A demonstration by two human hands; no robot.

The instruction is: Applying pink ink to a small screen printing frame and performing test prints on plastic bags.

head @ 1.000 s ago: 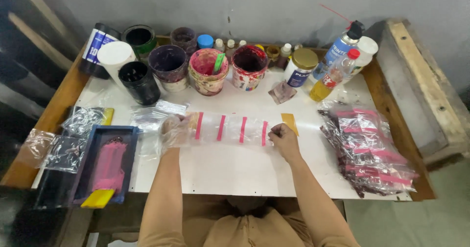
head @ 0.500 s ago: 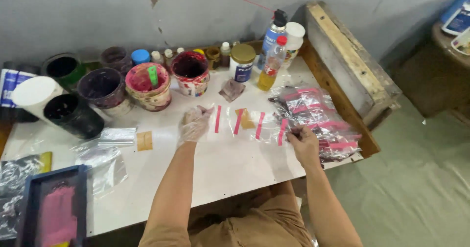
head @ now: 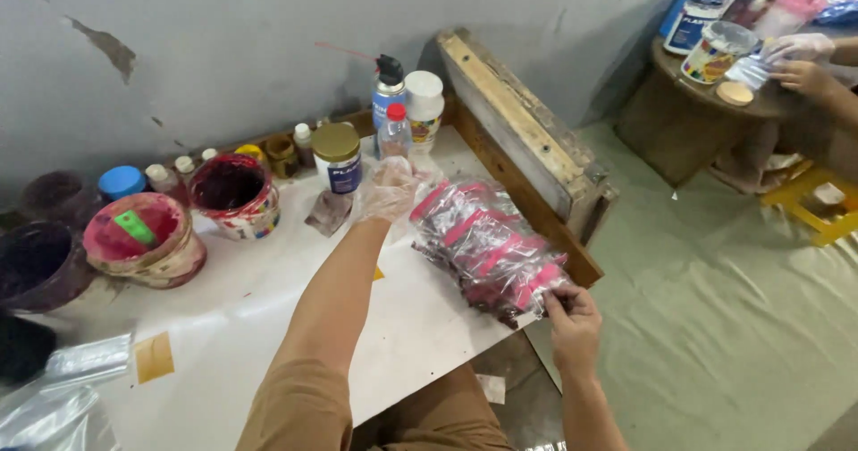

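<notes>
The gloved left hand is resting spread fingers on the far end of the pink-striped bag stack at the table's right edge while the bare right hand is pinching its near corner, best kept square and flat.

Thin clear plastic glove over left hand; right hand bare, forearms uncovered; tan short sleeves, tan trousers below.
</notes>
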